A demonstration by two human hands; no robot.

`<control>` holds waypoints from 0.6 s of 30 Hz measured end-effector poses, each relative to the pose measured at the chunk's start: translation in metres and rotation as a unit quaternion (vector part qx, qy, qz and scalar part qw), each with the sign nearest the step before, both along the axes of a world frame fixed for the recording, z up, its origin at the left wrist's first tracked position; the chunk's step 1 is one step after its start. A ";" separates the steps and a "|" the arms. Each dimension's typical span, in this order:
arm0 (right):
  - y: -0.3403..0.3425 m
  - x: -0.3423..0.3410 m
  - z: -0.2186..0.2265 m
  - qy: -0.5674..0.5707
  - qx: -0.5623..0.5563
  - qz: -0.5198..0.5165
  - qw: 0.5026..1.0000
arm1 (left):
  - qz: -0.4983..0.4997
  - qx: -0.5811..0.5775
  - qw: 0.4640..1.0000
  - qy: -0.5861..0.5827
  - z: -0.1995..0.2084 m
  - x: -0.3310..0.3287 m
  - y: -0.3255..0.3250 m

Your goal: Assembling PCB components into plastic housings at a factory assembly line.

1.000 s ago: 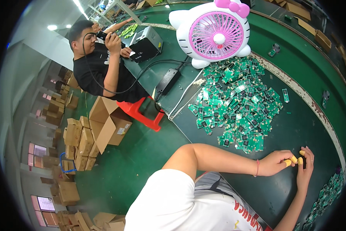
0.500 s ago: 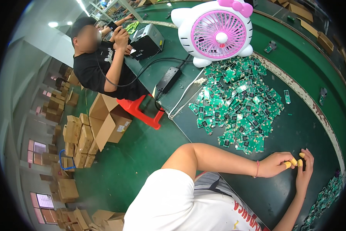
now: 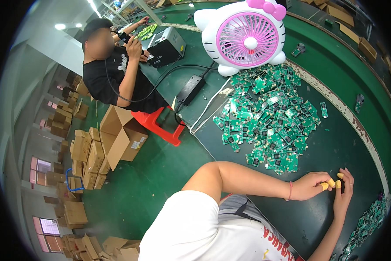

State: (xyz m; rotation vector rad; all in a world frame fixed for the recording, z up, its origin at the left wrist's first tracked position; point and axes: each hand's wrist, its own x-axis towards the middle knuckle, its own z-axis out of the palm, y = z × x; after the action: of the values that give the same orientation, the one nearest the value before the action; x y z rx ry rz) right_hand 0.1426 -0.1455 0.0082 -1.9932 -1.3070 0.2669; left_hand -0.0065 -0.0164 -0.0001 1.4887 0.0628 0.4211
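Note:
My left hand (image 3: 313, 185) and my right hand (image 3: 344, 191) meet above the dark green tabletop (image 3: 286, 217) at the right. Yellow finger covers sit on several fingertips. The left fingers are pinched together, and the right thumb and fingers bend in to meet them. Anything between them is too small or hidden to make out. Beyond my left forearm spreads a large heap of small green circuit boards (image 3: 269, 126). To the right of my right hand lies a second heap of boards (image 3: 367, 228). One loose board (image 3: 323, 109) rests apart from the large heap.
A white and pink animal-shaped fan (image 3: 247, 41) stands behind the heap. Left of it are a black power adapter (image 3: 191, 90) and cables. A green conveyor belt (image 3: 334, 65) curves past, carrying grey parts. A co-worker (image 3: 112, 74) sits at far left, near cardboard boxes (image 3: 123, 139).
Grey parts on the belt have shifted slightly up and to the left. The co-worker's raised hand has lowered a little. My hands stay almost in the same place.

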 end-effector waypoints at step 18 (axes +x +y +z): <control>0.002 -0.006 0.003 -0.015 0.022 -0.003 1.000 | -0.005 -0.079 0.997 -0.001 -0.009 -0.001 -0.005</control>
State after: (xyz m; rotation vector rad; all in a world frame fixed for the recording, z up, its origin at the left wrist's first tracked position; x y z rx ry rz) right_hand 0.1361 -0.1433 0.0113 -1.9708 -1.3139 0.2030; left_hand -0.0074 -0.0212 -0.0090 1.3315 0.0853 0.4007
